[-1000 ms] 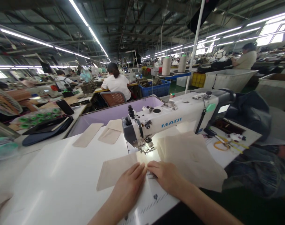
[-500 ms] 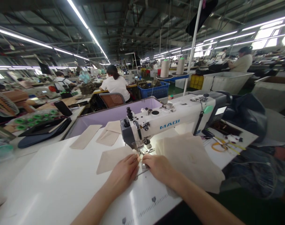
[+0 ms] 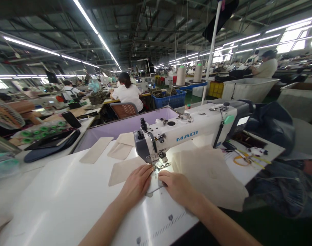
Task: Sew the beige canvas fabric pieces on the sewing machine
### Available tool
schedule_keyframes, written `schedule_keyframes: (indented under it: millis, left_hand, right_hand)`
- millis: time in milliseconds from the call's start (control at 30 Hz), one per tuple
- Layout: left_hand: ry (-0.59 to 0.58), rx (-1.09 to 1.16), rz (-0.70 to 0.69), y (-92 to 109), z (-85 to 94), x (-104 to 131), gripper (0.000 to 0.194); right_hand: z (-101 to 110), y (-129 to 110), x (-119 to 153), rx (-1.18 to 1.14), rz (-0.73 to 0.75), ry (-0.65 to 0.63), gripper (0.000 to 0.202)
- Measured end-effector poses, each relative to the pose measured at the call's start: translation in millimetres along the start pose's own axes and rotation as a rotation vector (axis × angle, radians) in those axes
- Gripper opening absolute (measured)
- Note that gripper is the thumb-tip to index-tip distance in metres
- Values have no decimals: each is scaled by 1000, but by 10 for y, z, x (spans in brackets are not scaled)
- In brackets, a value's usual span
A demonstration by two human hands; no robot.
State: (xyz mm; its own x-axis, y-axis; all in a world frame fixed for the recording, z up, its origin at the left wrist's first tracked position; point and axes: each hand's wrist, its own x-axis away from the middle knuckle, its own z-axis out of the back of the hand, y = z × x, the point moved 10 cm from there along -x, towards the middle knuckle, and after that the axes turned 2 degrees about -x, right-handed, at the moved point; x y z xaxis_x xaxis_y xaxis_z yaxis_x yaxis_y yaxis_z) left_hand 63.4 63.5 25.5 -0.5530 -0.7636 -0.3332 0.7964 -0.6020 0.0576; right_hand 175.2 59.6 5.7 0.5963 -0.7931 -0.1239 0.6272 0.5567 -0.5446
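At the needle area of a white sewing machine (image 3: 189,131) marked MAQI, my left hand (image 3: 138,180) presses on a beige fabric piece (image 3: 122,171), its fingers close together and their tips beside the presser foot (image 3: 164,166). The part of this piece under the hand is hidden. My right hand (image 3: 177,186) is just right of the foot, with fingers bent and drawn together by the metal plate (image 3: 153,186). What lies beneath those fingertips cannot be made out. A larger stack of beige fabric (image 3: 209,174) spreads behind and right of that hand.
More beige pieces (image 3: 96,150) lie at the table's far left side. Beyond stands a purple-lined bin (image 3: 114,119). Scissors (image 3: 244,156) and a yellow tape lie right of the machine. Thread cones (image 3: 181,76) stand behind it. A co-worker (image 3: 127,92) sits ahead, facing away.
The fabric piece under my left hand has slid slightly away from me, past the foot. My right hand is a little farther from my left. The whole view has shifted slightly.
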Motion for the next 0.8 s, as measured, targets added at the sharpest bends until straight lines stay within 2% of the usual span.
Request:
schedule_keyframes:
  millis: [100,200,333,433,633,800]
  left_hand:
    - [-11,-34,34,-35,-6,12,36]
    - [-55,-50,71,24,40,-4,32]
    - [-122,41,114,256,87,21,25]
    - [-123,110,67,459,72,81,25]
    - [-72,30,-21,539,-7,197,31]
    - [-59,-46,-55,573,-16,243,34]
  right_hand:
    - [1,5,7,-22,2,24,29]
    - [19,8,15,-48,8,44,28]
    - [93,76,52,-86,-54,124,31]
    - [130,66,116,-117,-59,164,29]
    - [-2,-31,281,-50,-5,26,26]
    - [-75,-63,347,61,38,-23,26]
